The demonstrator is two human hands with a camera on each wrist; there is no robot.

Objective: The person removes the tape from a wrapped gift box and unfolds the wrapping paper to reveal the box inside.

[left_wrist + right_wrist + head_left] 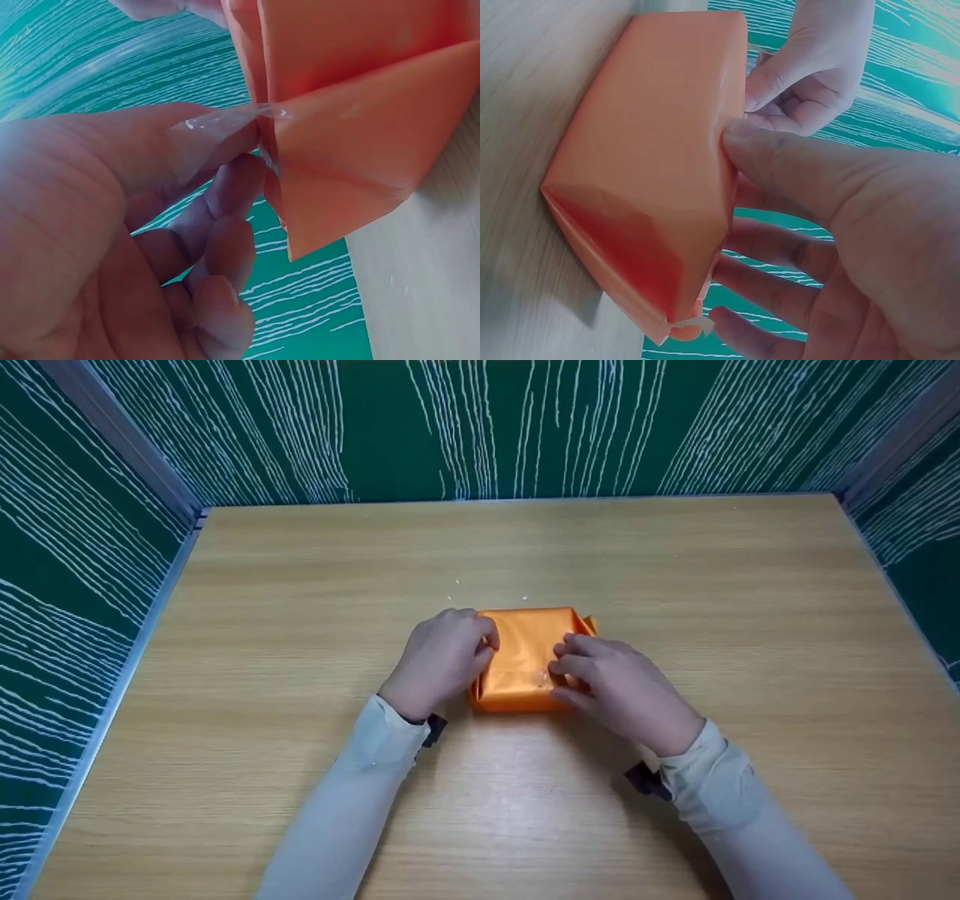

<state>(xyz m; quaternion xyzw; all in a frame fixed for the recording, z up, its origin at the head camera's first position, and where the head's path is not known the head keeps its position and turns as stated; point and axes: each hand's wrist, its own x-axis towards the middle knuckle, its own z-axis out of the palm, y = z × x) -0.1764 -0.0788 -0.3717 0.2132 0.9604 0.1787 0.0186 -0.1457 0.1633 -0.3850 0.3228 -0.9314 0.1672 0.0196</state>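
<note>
A small package wrapped in orange paper (pixel 525 652) lies on the table below both hands. My left hand (pixel 448 656) is at its left edge, with fingers curled and the thumb and forefinger pinching a strip of clear tape (pixel 214 131) at the paper's edge. The tape runs across the thumb onto the orange end flap (pixel 352 165). On the package's right part rests my right hand (pixel 619 682); its thumb (pixel 780 154) presses the near upper edge, and its other fingers lie fairly straight across the top. The folded right end shows another tape bit (pixel 697 324).
The package sits on a light wooden table (pixel 300 585). A few tiny white scraps (pixel 525 598) lie beyond the package. Green panels with white streaks (pixel 390 435) stand behind and at both sides. Dark straps (pixel 646 781) are on the wrists.
</note>
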